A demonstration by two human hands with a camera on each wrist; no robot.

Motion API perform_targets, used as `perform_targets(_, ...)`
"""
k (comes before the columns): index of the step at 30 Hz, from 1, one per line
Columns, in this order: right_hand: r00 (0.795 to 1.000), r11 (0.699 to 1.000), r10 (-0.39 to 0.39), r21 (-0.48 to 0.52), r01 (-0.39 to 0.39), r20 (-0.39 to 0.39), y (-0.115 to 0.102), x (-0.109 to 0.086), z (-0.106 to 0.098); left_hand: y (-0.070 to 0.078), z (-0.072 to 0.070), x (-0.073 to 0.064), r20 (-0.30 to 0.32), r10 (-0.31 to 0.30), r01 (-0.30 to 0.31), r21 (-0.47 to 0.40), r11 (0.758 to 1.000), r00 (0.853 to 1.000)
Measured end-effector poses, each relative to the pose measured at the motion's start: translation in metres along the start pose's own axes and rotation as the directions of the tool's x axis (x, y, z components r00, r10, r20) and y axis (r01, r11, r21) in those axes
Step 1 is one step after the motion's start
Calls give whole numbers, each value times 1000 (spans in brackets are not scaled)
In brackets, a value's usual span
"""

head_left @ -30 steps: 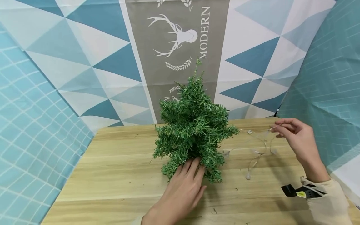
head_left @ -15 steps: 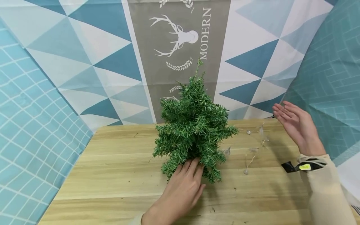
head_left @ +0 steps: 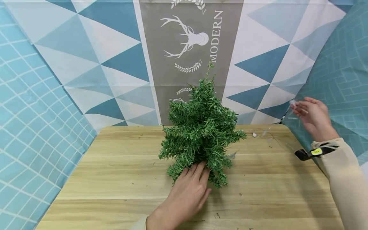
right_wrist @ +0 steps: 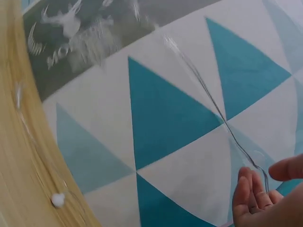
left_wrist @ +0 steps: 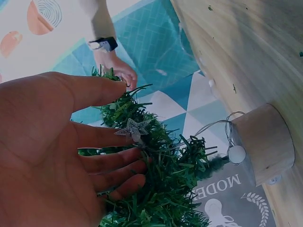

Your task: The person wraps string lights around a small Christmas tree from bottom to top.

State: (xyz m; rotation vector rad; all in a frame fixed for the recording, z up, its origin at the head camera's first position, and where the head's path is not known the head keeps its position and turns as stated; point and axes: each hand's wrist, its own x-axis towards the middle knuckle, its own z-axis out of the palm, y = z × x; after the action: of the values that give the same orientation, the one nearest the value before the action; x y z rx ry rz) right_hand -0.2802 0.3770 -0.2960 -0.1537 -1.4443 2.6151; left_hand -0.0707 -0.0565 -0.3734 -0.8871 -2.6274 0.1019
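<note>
A small green artificial Christmas tree (head_left: 201, 127) stands upright on the table. My left hand (head_left: 185, 193) rests against its lower front branches, fingers extended and partly hidden among the needles. In the left wrist view, a clear star light (left_wrist: 132, 127) lies by those fingers, and wire runs from the branches to the tree's round wooden base (left_wrist: 267, 142). To the right of the tree, my right hand (head_left: 314, 118) is raised above the table, holding the thin wire of the string lights (right_wrist: 208, 94). A clear piece (head_left: 293, 103) shows at its fingertips.
More of the string lies on the table (head_left: 115, 179) right of the tree, with a small round white piece (head_left: 254, 134). Loose needle bits are scattered over the wood. A patterned cloth (head_left: 195, 38) hangs close behind, with tiled cloths at both sides.
My right hand let the string go lower down, opened with its palm showing, and now holds the wire higher. Much of the string has left the tabletop. My left hand stays on the tree.
</note>
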Motion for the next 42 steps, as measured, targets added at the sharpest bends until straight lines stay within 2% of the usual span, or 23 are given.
perform_targets(4, 998, 996, -62, -61, 60, -30, -4, 7, 9, -2, -1, 1, -37, 1, -2, -8, 1000, 999)
perform_targets(7, 996, 990, -85, -111, 82, -29, -7, 8, 15, -3, -1, 0, -103, 18, -21, -23, 1000, 995)
perform_targets(9, 995, 980, -104, -172, 101, -7, -9, 9, 19, -3, 0, -3, -159, 43, -50, -41, 998, 986)
perform_targets(13, 984, 938, -162, -299, 176, 71, -15, 8, 32, -6, -2, -12, -264, 116, -142, -81, 987, 958)
perform_targets(17, 966, 877, -220, -405, 257, 136, -22, 8, 50, -9, -8, -24, -354, 196, -255, -129, 958, 915)
perform_targets(20, 958, 813, -233, -507, 287, 169, -27, 8, 64, -12, -16, -33, -434, 251, -339, -136, 931, 865)
perform_targets(23, 952, 708, -236, -637, 305, 193, -29, 8, 75, -15, -26, -42, -522, 293, -412, -127, 902, 801)
perform_targets(25, 949, 645, -239, -698, 312, 204, -28, 7, 80, -17, -35, -47, -584, 312, -456, -115, 882, 750)
perform_targets(26, 948, 613, -242, -725, 314, 206, -28, 7, 82, -19, -38, -47, -620, 330, -484, -93, 870, 712)
perform_targets(27, 946, 586, -246, -746, 317, 210, -27, 7, 83, -21, -43, -48, -650, 339, -496, -68, 866, 680)
perform_targets(29, 941, 560, -251, -759, 333, 227, -26, 7, 87, -27, -51, -46, -706, 344, -521, -42, 852, 619)
perform_targets(30, 937, 557, -252, -755, 346, 244, -26, 7, 89, -32, -55, -45, -729, 340, -527, -34, 849, 594)
perform_targets(32, 923, 552, -252, -740, 383, 290, -27, 8, 96, -43, -61, -42, -772, 312, -522, -29, 853, 553)
perform_targets(34, 905, 547, -249, -721, 425, 344, -29, 9, 104, -55, -66, -40, -790, 255, -507, -80, 858, 557)
perform_targets(35, 894, 545, -249, -709, 447, 372, -30, 10, 109, -62, -67, -40, -793, 221, -488, -108, 866, 568)
perform_targets(39, 857, 542, -239, -670, 508, 456, -35, 12, 132, -91, -70, -40, -768, 75, -379, -226, 897, 636)
perform_targets(42, 835, 527, -232, -656, 540, 500, -39, 12, 147, -115, -70, -39, -750, -16, -292, -276, 916, 662)
